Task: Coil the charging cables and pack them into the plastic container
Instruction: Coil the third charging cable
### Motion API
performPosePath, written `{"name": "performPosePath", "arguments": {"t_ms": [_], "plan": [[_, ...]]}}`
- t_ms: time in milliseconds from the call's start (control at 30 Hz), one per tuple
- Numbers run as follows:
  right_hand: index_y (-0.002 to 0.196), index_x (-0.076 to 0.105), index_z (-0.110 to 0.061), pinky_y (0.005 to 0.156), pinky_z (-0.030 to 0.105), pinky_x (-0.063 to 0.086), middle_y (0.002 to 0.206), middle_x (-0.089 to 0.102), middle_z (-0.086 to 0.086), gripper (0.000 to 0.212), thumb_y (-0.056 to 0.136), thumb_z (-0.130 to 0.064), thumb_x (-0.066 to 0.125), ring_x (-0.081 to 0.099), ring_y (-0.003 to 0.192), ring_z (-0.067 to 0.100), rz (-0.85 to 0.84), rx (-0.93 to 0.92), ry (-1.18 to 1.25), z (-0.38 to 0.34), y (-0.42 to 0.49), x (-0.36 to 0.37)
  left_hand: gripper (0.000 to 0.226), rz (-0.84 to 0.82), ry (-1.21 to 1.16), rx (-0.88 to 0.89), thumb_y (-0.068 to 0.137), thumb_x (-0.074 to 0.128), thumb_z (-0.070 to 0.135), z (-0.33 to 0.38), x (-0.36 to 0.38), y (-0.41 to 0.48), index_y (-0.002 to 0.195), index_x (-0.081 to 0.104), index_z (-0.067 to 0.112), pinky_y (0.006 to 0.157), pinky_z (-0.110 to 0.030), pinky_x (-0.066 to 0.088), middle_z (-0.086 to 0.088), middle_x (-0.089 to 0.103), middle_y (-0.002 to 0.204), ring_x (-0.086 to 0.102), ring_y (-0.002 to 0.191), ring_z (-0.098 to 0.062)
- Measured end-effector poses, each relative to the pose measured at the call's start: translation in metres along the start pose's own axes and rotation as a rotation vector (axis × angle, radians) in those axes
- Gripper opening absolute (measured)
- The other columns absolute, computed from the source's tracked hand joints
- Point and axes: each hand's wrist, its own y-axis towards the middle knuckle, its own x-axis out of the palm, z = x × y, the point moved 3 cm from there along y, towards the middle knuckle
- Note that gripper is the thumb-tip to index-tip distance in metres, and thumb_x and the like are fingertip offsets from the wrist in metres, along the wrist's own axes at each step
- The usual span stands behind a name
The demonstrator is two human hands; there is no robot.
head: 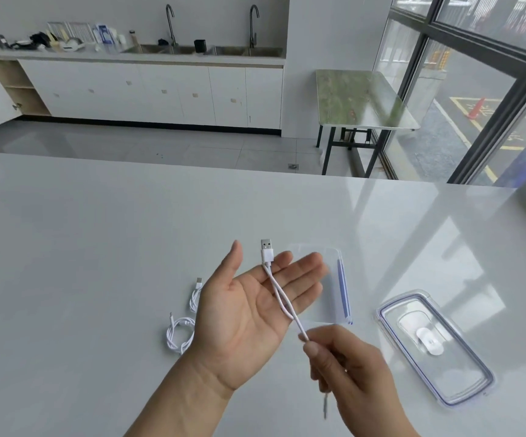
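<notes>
Nearest the camera, the right hand [354, 367] pinches a thin white charging cable [282, 299] between thumb and fingers, a short blurred tail hanging below the fist. From that pinch the cable runs up and away across the left hand [255, 307], which is held palm up with the fingers spread flat and not closed; two strands cross over its palm and fingers, and the white USB plug [267, 250] stands just past the fingertips. Left of the left hand, on the glossy white desk [82, 263], lies a loosely coiled white cable [178, 335], and just beyond it a second small white bundled cable [196, 296], partly hidden by the hand. Right of the right hand a clear rectangular plastic lid with a blue seal [435, 345] lies flat on the desk. Behind the left fingers stands the clear rectangular plastic container [334, 279], blue-trimmed along its right rim; whether anything is inside cannot be told. Far beyond are a green-topped table [359, 99] and white cabinets [160, 93].
</notes>
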Motion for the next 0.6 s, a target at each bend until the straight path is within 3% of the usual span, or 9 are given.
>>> {"name": "performPosePath", "arguments": {"t_ms": [67,167,200,300,367,467,600], "plan": [[0.084,0.075,-0.028,0.059,0.025,0.051,0.058,0.063,0.002,0.02,0.089,-0.046,0.066,0.058,0.055,0.009,-0.203,0.179,0.036,0.018,0.006,0.0,0.067,-0.04,0.021,-0.024,0.094,0.044,0.06,-0.001,-0.001,-0.001,0.103,0.062,-0.005,0.113,-0.054,0.037,-0.035,0.059,0.13,0.055,0.128,-0.047],[0.081,0.074,-0.022,0.068,0.026,0.052,0.065,0.067,-0.002,0.055,0.08,-0.074,0.058,0.061,0.063,0.009,-0.432,0.284,-0.264,0.033,0.029,-0.008,0.082,-0.073,0.174,-0.112,0.09,0.037,0.07,-0.006,-0.004,-0.001,0.101,0.065,-0.006,0.113,-0.057,0.036,-0.038,0.061,0.125,0.055,0.126,-0.05],[0.079,0.073,-0.02,0.069,0.028,0.052,0.068,0.069,0.0,0.05,0.081,-0.069,0.061,0.061,0.065,0.011,-0.456,0.29,-0.4,0.032,0.04,-0.014,0.089,-0.072,0.275,-0.159,0.088,0.031,0.074,-0.008,-0.005,-0.001,0.101,0.065,-0.007,0.113,-0.058,0.037,-0.039,0.061,0.123,0.056,0.124,-0.052],[0.068,0.061,-0.022,0.067,0.035,0.05,0.064,0.061,-0.003,0.017,0.084,-0.029,0.065,0.049,0.059,0.012,-0.486,0.192,-0.745,0.01,0.078,-0.031,0.105,-0.039,0.736,-0.321,0.083,0.013,0.084,-0.013,-0.009,0.0,0.1,0.067,-0.005,0.104,-0.053,0.045,-0.037,0.068,0.113,0.065,0.112,-0.048],[0.07,0.06,-0.022,0.062,0.032,0.047,0.061,0.056,-0.007,0.016,0.082,-0.028,0.07,0.048,0.058,0.01,-0.493,0.115,-0.854,-0.016,0.097,-0.037,0.109,-0.017,1.005,-0.399,0.078,0.01,0.089,-0.015,-0.014,0.001,0.096,0.068,-0.001,0.095,-0.047,0.05,-0.03,0.073,0.106,0.07,0.104,-0.042],[0.078,0.065,-0.02,0.064,0.032,0.05,0.068,0.065,-0.006,0.007,0.079,-0.026,0.068,0.056,0.067,0.015,-0.456,-0.002,-1.008,-0.049,0.109,-0.042,0.109,0.041,1.23,-0.437,0.072,0.013,0.091,-0.015,-0.021,-0.001,0.093,0.07,0.001,0.091,-0.046,0.053,-0.018,0.078,0.1,0.074,0.098,-0.031],[0.074,0.063,-0.021,0.06,0.03,0.05,0.059,0.065,-0.008,0.017,0.084,-0.032,0.07,0.058,0.061,0.013,-0.341,-0.036,-0.792,-0.079,0.097,-0.044,0.108,0.137,1.205,-0.322,0.074,0.013,0.083,-0.007,-0.027,0.002,0.107,0.071,-0.002,0.096,-0.045,0.054,-0.011,0.079,0.102,0.074,0.101,-0.021]]}}
